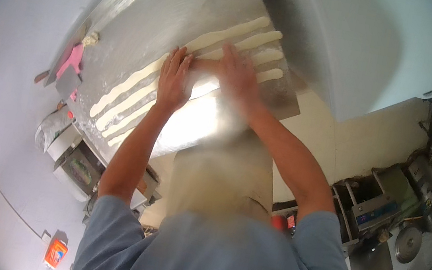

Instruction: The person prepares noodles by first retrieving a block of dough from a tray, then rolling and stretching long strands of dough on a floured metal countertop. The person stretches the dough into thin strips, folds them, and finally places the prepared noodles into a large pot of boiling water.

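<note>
Several long dough strips [134, 83] lie side by side, slanting across a floured metal worktop [142, 35]. My left hand [175, 80] rests palm down across the middle of the strips, fingers pointing away from me. To its right, my right hand [239, 72] is also palm down over the strips, its outline blurred. What lies beneath both palms is hidden, and neither hand is seen closed around anything. Bright glare covers part of the worktop near my wrists.
At the worktop's left edge are a pink cloth or glove [72, 60], a flat grey scraper [68, 83] and a small dough lump [91, 39]. A large pale panel [370, 45] stands at the upper right. Kitchen equipment [379, 207] lies at the lower right.
</note>
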The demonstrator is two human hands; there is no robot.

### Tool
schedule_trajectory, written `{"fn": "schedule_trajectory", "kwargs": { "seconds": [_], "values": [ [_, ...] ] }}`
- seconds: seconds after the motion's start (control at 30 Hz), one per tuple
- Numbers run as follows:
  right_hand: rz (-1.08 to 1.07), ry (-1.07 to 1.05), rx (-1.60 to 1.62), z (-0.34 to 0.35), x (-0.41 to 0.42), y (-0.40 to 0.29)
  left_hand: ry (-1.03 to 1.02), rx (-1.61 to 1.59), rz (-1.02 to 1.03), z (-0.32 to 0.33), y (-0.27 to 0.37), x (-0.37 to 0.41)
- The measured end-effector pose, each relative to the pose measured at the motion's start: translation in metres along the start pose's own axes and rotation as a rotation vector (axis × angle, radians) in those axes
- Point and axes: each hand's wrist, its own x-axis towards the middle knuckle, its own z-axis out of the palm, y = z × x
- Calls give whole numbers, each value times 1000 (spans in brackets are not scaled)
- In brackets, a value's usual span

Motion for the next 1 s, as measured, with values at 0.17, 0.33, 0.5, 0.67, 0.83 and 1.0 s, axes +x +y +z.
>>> {"fn": "schedule_trajectory", "kwargs": {
  "seconds": [0.17, 0.33, 0.5, 0.67, 0.83, 1.0],
  "values": [
    [-100, 54, -13, -29, 13, 113, -68, -86, -6, -17, 75, 84],
    [-111, 175, 125, -21, 77, 155, 133, 101, -99, 24, 60, 191],
    [-153, 140, 79, -25, 79, 150, 99, 265, -53, 20, 72, 143],
    [-25, 20, 53, -34, 1, 111, -18, -181, -56, 10, 82, 50],
    [-147, 116, 173, -32, -2, 76, -95, 17, -266, -14, 86, 34],
    [-46, 206, 10, -20, 128, 108, 181, 127, -236, -2, 8, 158]
  ]
}}
